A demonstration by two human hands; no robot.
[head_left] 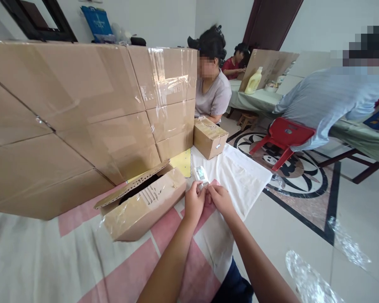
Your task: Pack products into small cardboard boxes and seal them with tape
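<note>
The step in hand looks like fine fingertip work on a small white item (201, 172) with a greenish patch on its face, just beyond the fingertips, over the cloth-covered surface (120, 277) towards its right edge. The left hand (194, 203) appears to grip the item's near end between thumb and finger. The right hand (220, 198) has its fingertips drawn together at the near corner; whether they pinch the item or something smaller is too small to tell.

To do this well, the left hand would best act as a steady clamp while the right makes short, light movements, with the patch left uncovered. Resting the wrists on the cloth would likely steady both.

An open carton (145, 206) with a raised flap stands close on the left, limiting sideways swings of the left elbow. A cardboard partition (113, 105) bounds the far left side, and a closed carton (210, 138) sits near the far edge. The freest stretch is the white cloth (240, 176) to the right, but the surface's edge is near there and a dropped piece could fall to the floor (265, 256).
</note>
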